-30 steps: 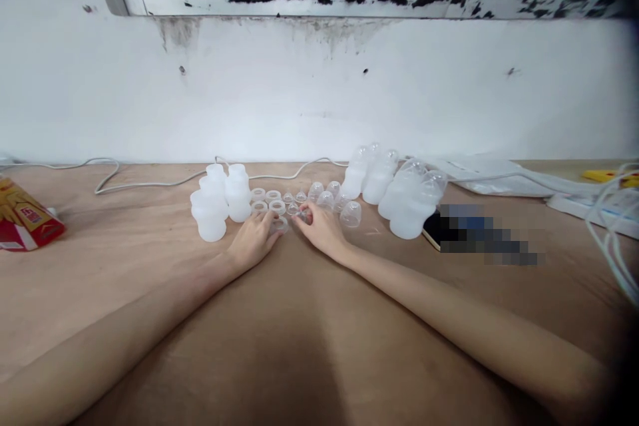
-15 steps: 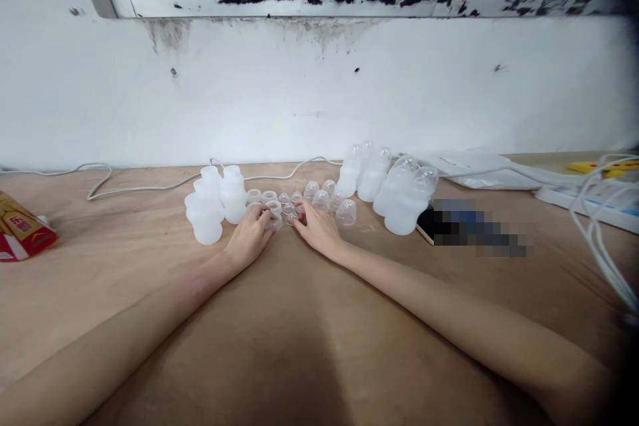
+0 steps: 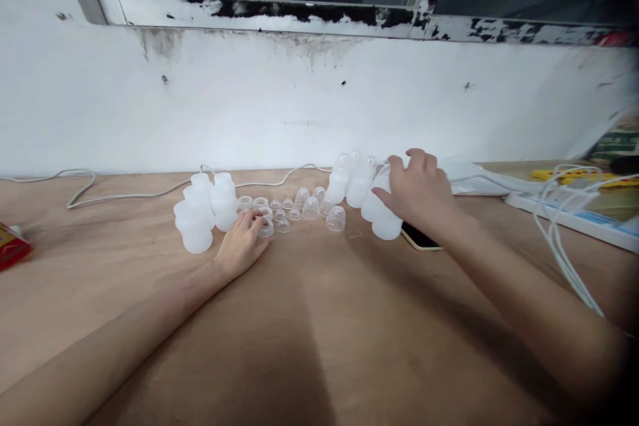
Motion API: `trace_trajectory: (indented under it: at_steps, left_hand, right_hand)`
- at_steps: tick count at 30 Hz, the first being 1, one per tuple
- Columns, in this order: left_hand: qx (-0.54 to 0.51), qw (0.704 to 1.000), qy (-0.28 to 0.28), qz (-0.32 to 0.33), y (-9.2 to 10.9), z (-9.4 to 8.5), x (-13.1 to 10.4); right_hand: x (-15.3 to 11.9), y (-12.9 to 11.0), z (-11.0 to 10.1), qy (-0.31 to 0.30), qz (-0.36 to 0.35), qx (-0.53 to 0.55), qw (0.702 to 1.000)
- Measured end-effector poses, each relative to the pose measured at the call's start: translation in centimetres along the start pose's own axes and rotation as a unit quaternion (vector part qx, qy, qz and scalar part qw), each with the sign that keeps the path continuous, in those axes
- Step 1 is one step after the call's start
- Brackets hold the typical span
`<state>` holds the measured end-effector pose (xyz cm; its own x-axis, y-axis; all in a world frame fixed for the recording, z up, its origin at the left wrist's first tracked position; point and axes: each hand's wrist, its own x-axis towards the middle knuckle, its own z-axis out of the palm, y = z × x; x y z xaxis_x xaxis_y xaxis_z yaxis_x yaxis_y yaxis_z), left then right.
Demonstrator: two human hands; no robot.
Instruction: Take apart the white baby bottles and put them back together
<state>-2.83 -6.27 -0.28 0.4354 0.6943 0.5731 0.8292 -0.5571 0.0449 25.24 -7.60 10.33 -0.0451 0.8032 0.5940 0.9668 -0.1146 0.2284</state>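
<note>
My left hand [image 3: 243, 243] rests on the table with its fingers loosely bent and apart, at the edge of the clear bottle collars [image 3: 266, 227]; I cannot tell if it presses on one. Beside them lie small clear nipples [image 3: 283, 225] and several clear dome caps [image 3: 335, 218]. At the right, my right hand [image 3: 419, 190] is raised at the nearest capped baby bottles [image 3: 387, 225], fingers spread, covering their tops. Whether it touches one is hidden. More capped bottles [image 3: 357, 192] stand behind. Left of my left hand are several uncapped frosted bottles [image 3: 196, 236].
A phone [image 3: 421, 238] lies under my right forearm. Farther right are a plastic bag [image 3: 474, 176], a white power strip [image 3: 564, 216] and looping white cables [image 3: 564, 259]. A red box [image 3: 12, 249] is at the left edge. A thin cable [image 3: 134, 196] runs along the wall.
My right hand has left the small nipples and moved right and up to the capped bottles. My left hand stays by the collars. The view has turned slightly right.
</note>
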Motion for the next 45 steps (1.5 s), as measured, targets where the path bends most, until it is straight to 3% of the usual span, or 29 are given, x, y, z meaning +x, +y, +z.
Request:
trace_trajectory:
  at_steps: [3, 5, 9, 14, 17, 20, 24, 29, 32, 40, 45]
  left_hand:
    - [-0.007, 1.0, 0.011, 0.002, 0.1, -0.2, 0.0]
    - [-0.019, 0.999, 0.031, 0.006, 0.3, -0.6, 0.0]
    - [-0.102, 0.992, 0.061, 0.036, 1.7, -2.2, -0.2]
    - [-0.234, 0.969, -0.03, 0.076, 3.5, -3.7, -0.4]
    - [-0.165, 0.981, -0.089, 0.043, 3.9, -3.8, -0.3]
    - [-0.046, 0.99, -0.124, 0.05, 4.1, -3.9, -0.1]
    - [0.033, 0.981, -0.164, 0.098, 4.2, -4.1, 0.0]
    - [0.089, 0.968, -0.193, 0.133, 4.0, -4.3, 0.2]
    - [0.107, 0.967, -0.194, 0.125, 3.9, -4.3, 0.3]
    - [0.099, 0.975, -0.193, 0.049, 3.7, -4.3, 0.8]
    - [0.027, 0.982, -0.182, 0.04, 3.6, -4.4, 0.8]
  right_hand:
    - [0.1, 2.0, 0.5, -0.126, -0.005, -0.019, 0.992]
    - [-0.3, 2.1, 0.2, -0.159, -0.018, -0.027, 0.987]
    - [-1.4, 0.2, -1.8, -0.156, -0.091, 0.055, 0.982]
    - [-3.4, -5.3, -2.3, -0.114, -0.151, 0.311, 0.931]
    - [-4.9, -8.4, -0.7, -0.104, -0.164, 0.412, 0.89]
    - [-6.1, -10.2, 1.2, -0.139, -0.157, 0.484, 0.849]
    - [-6.5, -10.8, 2.7, -0.213, -0.161, 0.542, 0.797]
    - [-5.7, -10.3, 2.9, -0.263, -0.207, 0.558, 0.759]
    - [-5.5, -10.1, 2.8, -0.237, -0.247, 0.557, 0.756]
    - [-5.4, -9.4, 2.4, -0.066, -0.407, 0.417, 0.81]
    - [-5.3, -9.0, 2.6, -0.003, -0.447, 0.405, 0.798]
